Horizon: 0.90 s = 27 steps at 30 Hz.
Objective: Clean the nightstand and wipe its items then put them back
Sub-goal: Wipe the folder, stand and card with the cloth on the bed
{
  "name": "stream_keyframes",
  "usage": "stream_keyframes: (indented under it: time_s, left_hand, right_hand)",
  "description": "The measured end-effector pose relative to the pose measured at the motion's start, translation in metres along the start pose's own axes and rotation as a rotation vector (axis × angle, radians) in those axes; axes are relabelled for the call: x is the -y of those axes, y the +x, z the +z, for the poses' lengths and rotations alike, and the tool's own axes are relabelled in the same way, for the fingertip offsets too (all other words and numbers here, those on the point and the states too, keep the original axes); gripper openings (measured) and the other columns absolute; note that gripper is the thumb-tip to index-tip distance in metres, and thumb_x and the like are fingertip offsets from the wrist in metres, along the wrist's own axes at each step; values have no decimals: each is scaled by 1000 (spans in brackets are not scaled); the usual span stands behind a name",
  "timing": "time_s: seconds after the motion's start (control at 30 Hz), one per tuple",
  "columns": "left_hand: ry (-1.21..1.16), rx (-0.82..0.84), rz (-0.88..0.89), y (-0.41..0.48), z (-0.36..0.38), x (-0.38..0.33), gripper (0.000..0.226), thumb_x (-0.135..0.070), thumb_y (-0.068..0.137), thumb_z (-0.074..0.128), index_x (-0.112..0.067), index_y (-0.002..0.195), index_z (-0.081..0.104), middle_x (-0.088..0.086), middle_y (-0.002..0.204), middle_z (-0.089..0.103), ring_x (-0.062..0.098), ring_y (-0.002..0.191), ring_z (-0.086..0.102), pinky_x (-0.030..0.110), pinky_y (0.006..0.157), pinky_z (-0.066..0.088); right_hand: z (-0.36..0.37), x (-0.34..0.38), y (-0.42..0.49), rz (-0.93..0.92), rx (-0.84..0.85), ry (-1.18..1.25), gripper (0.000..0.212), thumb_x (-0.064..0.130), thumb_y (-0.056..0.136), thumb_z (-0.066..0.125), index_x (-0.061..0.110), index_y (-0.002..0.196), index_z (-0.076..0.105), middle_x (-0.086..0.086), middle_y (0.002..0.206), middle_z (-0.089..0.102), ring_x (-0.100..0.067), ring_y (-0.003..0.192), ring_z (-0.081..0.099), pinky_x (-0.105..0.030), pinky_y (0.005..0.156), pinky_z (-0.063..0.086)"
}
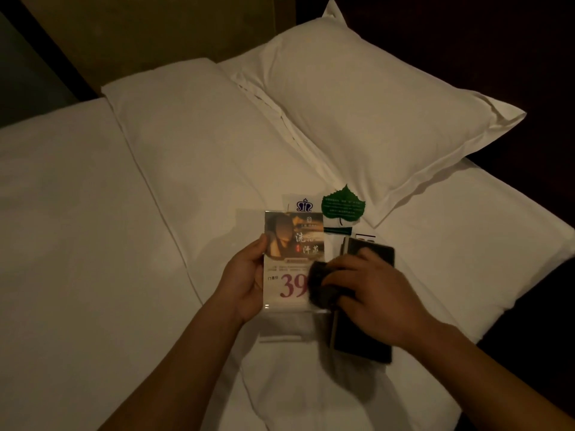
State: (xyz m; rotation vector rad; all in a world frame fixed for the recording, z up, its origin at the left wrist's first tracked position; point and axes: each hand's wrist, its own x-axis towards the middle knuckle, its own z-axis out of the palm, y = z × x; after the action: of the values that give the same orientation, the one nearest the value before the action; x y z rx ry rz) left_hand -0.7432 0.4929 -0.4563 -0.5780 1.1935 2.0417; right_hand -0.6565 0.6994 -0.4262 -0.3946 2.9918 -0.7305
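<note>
Over the white-sheeted bed (77, 244), the person's left hand (245, 281) holds a clear acrylic sign stand with a printed card inside (289, 244). The card has a dim brownish photo at the top and a large purple-red "39" lower down. The thumb lies along the stand's left edge at the front, the other fingers are hidden behind it, and the stand's see-through foot juts out below the hand. The right hand (373, 287) has its fingers curled over a small dark wadded cloth (323, 290) and presses it against the lower right part of the card's face, covering whatever follows the "39"; the cloth looks blurred. Under that hand, lying flat on the sheet just to the right of the stand, is a dark rectangular folder or notebook (361, 340) with a pale strip running along its left edge; I can't tell whether the hand touches it. Just beyond the stand's top edge lie a white card with a purple crown emblem (303, 205) and, beside it to the right, a green leaf-shaped card with fine print (342, 206), its tip close to the corner of a plump white pillow (373, 104). A second white pillow (193, 126) lies flatter to the left of that one, the two overlapping where they meet. Both forearms are bare, reaching in from the bottom edge.
</note>
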Motion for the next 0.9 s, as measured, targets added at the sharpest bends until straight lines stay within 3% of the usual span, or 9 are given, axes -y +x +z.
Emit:
stream_keyframes:
  time_s: [0.07,0.17,0.27,0.37,0.47,0.53,0.63,0.77,0.9]
  left_hand:
    - [1,-13,25,3,2,0,47,-41,93,51,-7,121,67,23,111,72,36,97,71,44,77,59]
    - [-23,-1,-4,3,10,1,50,-44,97,45,-6,107,76,22,103,75,34,87,75,39,66,61]
    - [6,-12,44,2,14,3,48,-40,99,45,-5,120,70,25,115,70,38,100,70,44,79,58]
    - [34,-23,109,2,9,1,39,-35,100,46,-7,116,69,25,115,69,40,103,68,49,84,56]
    - [26,-25,120,1,11,3,37,-34,99,47,-8,112,70,25,113,70,41,105,67,52,89,54]
    - [23,-25,115,0,15,7,38,-34,98,48,-7,115,68,27,119,67,44,113,63,57,97,49]
    - [37,-24,115,-3,20,13,35,-33,99,48,-8,110,70,28,122,65,46,116,60,61,103,44]
    - [49,-27,142,-9,20,10,34,-34,98,50,-11,97,75,24,113,71,42,106,67,56,95,51]
    - [39,-23,154,-14,21,7,35,-35,98,50,-10,106,73,27,123,66,46,115,62,59,98,49]
  right_hand:
    - [-7,-6,0,83,-67,20,33,23,78,58,33,107,70,15,118,63,-15,95,46,-29,74,42]
    - [-10,9,7,-6,-31,98,36,24,78,54,36,109,68,19,120,60,-13,93,45,-28,73,42]
    - [-8,3,-4,-10,34,94,35,21,80,58,36,110,69,18,122,60,-13,95,45,-30,75,44]
    - [-12,-20,-21,225,-94,171,32,12,83,64,36,103,71,16,120,62,-13,104,50,-29,85,42]
    - [-17,-24,-20,423,-331,627,40,0,82,64,38,92,72,16,108,69,-9,100,62,-26,87,44]
    - [-23,-17,-11,475,-405,979,37,-1,84,62,32,95,75,8,99,74,-12,92,69,-23,79,52]
    - [-26,-8,-2,458,-343,1081,33,1,85,63,28,100,76,1,96,75,-16,89,72,-25,76,58]
    - [-23,-9,-10,594,-348,1162,27,4,87,61,23,100,76,-3,97,76,-25,91,72,-38,81,57]
    - [-22,-11,-17,626,-313,1323,24,12,90,58,22,104,73,-7,102,75,-27,93,73,-39,77,58]
